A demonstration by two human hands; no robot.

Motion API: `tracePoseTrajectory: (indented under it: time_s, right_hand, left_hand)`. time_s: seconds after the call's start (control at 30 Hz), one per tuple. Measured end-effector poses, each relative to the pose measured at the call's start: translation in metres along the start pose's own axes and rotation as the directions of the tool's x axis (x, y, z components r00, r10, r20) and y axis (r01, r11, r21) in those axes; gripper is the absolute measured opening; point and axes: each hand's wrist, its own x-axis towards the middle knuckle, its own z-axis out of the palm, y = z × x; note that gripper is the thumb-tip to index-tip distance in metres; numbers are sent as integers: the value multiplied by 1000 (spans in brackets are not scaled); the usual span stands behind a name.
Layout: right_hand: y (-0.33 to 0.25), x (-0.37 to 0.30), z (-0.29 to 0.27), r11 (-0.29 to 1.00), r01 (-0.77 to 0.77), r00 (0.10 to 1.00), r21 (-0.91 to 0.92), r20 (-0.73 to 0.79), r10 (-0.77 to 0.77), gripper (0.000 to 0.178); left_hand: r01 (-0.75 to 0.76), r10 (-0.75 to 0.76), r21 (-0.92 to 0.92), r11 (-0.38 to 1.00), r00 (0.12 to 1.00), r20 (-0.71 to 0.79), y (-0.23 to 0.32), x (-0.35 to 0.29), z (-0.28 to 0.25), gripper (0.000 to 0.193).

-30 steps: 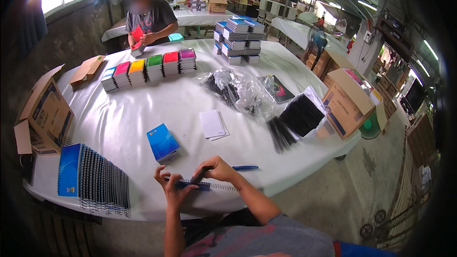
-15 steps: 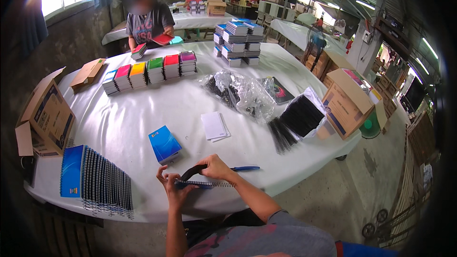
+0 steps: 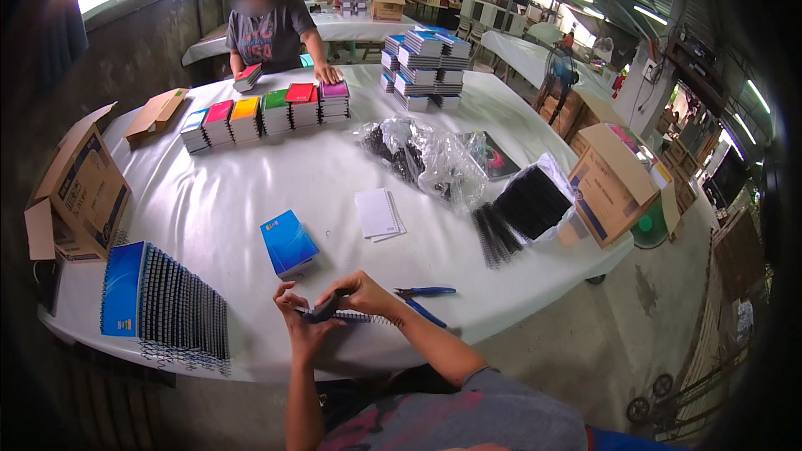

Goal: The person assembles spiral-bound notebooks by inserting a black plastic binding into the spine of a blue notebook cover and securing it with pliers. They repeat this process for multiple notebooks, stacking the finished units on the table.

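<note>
Near the table's front edge I hold a blue notebook edge-up, with a dark spiral coil sticking out of its right end. My left hand grips the notebook's left end between thumb and fingers. My right hand is closed on a dark, curved flap that appears to be part of the notebook, bent over. Blue-handled pliers lie spread just right of my right hand. Beyond my hands rests a small stack of blue-covered notebooks, with loose white sheets beside it.
A long row of coil-bound blue notebooks stands at left near a carton. Black coils and clear plastic lie right. Colourful notebook stacks and a tall blue pile stand farther back. A co-worker stands opposite.
The dark flap in my right hand has moved left and down toward my left hand. My view has shifted slightly, showing the pliers fully. The co-worker's red notebook now lies on the row.
</note>
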Motion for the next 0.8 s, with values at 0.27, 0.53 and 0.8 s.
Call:
tracePoseTrajectory:
  time_s: [0.27,0.53,0.8]
  right_hand:
    - [16,8,-6,996,-72,997,-59,-29,71,23]
    - [3,16,0,942,-49,997,-332,-78,25,21]
    - [2,15,-2,730,-77,991,-679,-135,-22,20]
  left_hand:
    - [92,-90,-101,991,996,17,8,2,3,93]
    - [54,-53,-13,998,995,82,9,2,-2,87]
    - [-73,72,14,997,995,73,6,-1,-1,70]
